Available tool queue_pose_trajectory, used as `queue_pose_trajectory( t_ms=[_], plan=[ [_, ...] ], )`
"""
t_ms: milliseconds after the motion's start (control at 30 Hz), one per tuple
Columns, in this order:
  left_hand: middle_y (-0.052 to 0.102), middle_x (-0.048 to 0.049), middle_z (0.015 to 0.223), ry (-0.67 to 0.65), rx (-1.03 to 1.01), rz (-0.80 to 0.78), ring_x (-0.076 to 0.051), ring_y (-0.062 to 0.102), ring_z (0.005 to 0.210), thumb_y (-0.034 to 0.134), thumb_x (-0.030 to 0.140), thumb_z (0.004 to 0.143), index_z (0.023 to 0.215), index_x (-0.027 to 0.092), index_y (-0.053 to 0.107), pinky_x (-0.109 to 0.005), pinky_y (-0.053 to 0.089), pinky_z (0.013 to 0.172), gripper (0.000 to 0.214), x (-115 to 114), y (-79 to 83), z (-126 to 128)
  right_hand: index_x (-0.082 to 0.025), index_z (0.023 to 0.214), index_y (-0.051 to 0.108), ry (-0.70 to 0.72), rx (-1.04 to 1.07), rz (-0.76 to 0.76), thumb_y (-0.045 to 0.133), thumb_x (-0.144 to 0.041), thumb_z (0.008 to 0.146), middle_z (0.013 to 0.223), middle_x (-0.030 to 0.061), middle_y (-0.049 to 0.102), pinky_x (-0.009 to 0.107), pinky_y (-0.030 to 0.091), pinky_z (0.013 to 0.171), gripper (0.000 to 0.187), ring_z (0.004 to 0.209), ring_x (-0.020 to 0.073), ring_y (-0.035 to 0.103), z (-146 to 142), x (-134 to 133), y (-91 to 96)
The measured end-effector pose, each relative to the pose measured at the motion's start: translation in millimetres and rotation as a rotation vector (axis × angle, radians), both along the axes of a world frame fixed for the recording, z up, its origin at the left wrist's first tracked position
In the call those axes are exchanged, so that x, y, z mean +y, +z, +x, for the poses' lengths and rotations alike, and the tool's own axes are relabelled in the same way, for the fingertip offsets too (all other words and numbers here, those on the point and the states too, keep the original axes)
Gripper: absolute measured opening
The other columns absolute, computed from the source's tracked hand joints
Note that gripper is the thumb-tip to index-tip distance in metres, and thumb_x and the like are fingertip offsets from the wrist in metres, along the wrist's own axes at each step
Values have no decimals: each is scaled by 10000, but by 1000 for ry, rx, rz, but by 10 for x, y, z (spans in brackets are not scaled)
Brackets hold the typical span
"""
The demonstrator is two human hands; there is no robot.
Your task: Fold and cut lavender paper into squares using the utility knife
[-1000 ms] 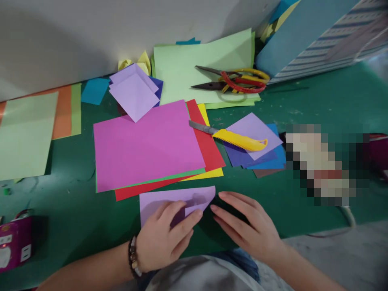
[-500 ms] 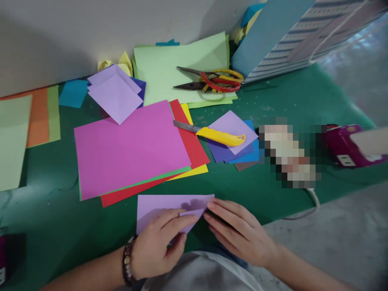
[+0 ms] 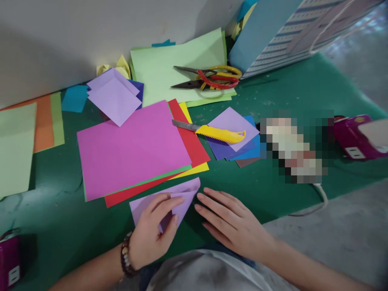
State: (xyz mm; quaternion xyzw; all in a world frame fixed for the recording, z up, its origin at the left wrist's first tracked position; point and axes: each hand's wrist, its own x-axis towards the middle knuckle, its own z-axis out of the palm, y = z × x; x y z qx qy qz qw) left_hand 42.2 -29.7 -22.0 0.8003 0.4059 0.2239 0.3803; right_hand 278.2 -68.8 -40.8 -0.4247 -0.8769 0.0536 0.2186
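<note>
Left fingers [image 3: 165,199] curl firmly over a folded lilac paper sheet [image 3: 189,193] on the green table [image 3: 257,194]; open, empty right fingers [image 3: 212,202] rest just at its 3 o'clock. A magenta paper sheet [image 3: 133,149] lies at 12 o'clock, a yellow-handled craft knife [image 3: 220,134] at 1 o'clock.

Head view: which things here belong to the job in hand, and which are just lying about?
In use: folded lilac paper, left hand, right hand.
Lying about: yellow-handled craft knife, red-and-yellow-handled scissors, magenta paper stack, lilac paper squares.
</note>
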Motion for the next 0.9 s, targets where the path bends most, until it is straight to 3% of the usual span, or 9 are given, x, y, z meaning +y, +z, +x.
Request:
queue_pose_trajectory(
  t_ms=[200, 433, 533, 733, 800, 900],
  plan=[
    [579, -72, 1177, -82, -75, -163, -162, 542, 1125, 464, 88, 865, 1251, 232, 518, -319, 477, 987, 416, -40, -20, 22, -138, 1227, 590, 45, 3, 19, 540, -174, 895, 1266, 53, 628, 386, 410, 1048, 337, 1270, 222, 476, -37, 50, 30],
    [503, -107, 1215, -166, 129, 219, -267, 484, 1128, 561, 129, 820, 1265, 253, 543, -482, 480, 910, 462, -93, 16, -21, -152, 1182, 617, 123, -1, 12, 507, -210, 911, 1269, 42, 627, 410, 413, 1056, 298, 1292, 223, 458, -47, 97, -37],
    [503, -108, 1216, -155, 97, 215, -241, 502, 1109, 566, 121, 815, 1222, 230, 551, -431, 497, 901, 421, -97, 34, -26, -161, 1216, 595, 114, 8, 11, 505, -207, 908, 1291, 69, 608, 406, 441, 1030, 323, 1302, 226, 450, -30, 129, -28],
    [606, -71, 1005, -186, -66, 123, -196, 591, 987, 572, 142, 792, 880, 195, 561, -345, 522, 871, 103, -80, -9, -11, -214, 1229, 575, 131, 85, -40, 487, -100, 871, 1320, 84, 578, 421, 464, 1011, 386, 1336, 235, 414, 49, 159, -14],
    [614, -62, 989, -231, -120, 38, -176, 609, 969, 575, 140, 788, 849, 199, 558, -296, 532, 842, 86, -69, -21, -16, -233, 1151, 597, 102, 210, -95, 503, -75, 858, 1237, 75, 628, 441, 473, 995, 346, 1305, 235, 452, 82, 173, -33],
    [572, -89, 1144, -228, -146, -38, -168, 594, 1030, 584, 143, 804, 975, 205, 593, -270, 536, 850, 182, -64, -24, -40, -242, 1035, 598, -2, 337, -229, 561, -128, 868, 972, 38, 705, 449, 482, 972, 206, 1169, 219, 560, 122, 221, -68]
  ],
)
